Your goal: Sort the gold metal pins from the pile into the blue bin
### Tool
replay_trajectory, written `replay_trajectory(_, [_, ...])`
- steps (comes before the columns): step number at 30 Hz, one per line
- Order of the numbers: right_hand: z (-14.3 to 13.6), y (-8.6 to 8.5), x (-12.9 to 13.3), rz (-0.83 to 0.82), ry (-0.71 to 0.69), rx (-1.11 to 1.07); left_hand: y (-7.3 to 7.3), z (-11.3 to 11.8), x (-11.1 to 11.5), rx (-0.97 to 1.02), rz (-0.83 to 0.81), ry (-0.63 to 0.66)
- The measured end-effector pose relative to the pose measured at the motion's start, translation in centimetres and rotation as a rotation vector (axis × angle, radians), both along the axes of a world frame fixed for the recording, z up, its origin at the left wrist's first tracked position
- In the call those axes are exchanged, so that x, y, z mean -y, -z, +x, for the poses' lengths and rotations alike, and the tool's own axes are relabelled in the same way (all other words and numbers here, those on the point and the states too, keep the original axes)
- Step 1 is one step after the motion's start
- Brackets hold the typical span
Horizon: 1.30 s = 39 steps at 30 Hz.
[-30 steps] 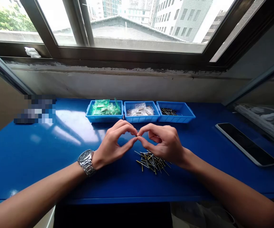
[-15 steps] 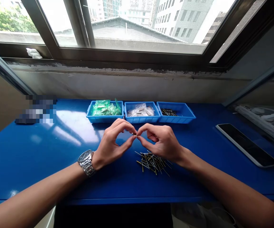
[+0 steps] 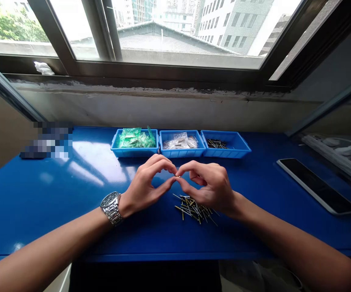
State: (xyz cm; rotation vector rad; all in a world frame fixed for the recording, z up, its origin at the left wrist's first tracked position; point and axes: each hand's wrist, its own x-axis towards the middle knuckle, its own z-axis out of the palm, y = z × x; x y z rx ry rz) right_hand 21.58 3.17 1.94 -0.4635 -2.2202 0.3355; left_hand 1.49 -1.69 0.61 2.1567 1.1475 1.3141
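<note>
**Fingertips meet over a small piece, most of it now covered**

Clock read from where the hands meet, twelve toward the window. Change over the last half second: both hands sit slightly lower, and the darker length visible then at the left fingertips is now hidden; only a tiny pale glint remains. My reading: the piece is being worked between two pinches, not yet released.

Grip: left hand (image 3: 145, 182) and right hand (image 3: 213, 184) each pinch thumb to index, narrow, tips meeting at the small piece (image 3: 178, 176), above the blue table (image 3: 145, 239). Its exposed sliver seems to run nine to three; which end faces which way, I cannot tell.

Loose pile of pins (image 3: 194, 209) at five o'clock, partly under the right hand; axes crossed, several lying roughly ten to four. Blue bin with dark pins (image 3: 227, 153) at two.
</note>
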Motion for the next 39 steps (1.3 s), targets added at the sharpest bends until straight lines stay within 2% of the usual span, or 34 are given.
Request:
replay_trajectory(5, [0.2, -0.2, -0.6, -0.045, 0.029, 0.016, 0.0, -0.2, 0.0, 0.033, 0.031, -0.045])
replay_trajectory(13, [0.1, 0.8, -1.3, -0.084, -0.051, 0.108, 0.0, -0.2, 0.1, 0.042, 0.064, -0.042])
replay_trajectory(21, [0.2, 0.1, -0.6, 0.02, 0.027, 0.004, -0.1, -0.2, 0.0, 0.03, 0.06, -0.071])
replay_trajectory(26, [-0.1, 0.0, -0.2, 0.077, -0.024, -0.028, 0.0, 0.0, 0.0, -0.006, 0.039, -0.001])
replay_trajectory(29, [0.0, -0.1, -0.3, 0.074, -0.029, -0.034, 0.0, 0.0, 0.0, -0.004, 0.047, -0.002])
replay_trajectory(35, [0.3, 0.3, -1.2, -0.071, -0.039, 0.131, 0.1, -0.1, 0.1, 0.023, 0.074, -0.057])
replay_trajectory(37, [0.5, 0.1, -1.6, -0.079, -0.041, 0.172, 0.2, -0.2, 0.0, 0.008, 0.065, -0.059])
replay_trajectory(39, [1.2, -0.5, -2.3, -0.059, 0.023, 0.177, 0.3, -0.3, 0.0, 0.007, 0.049, -0.09])
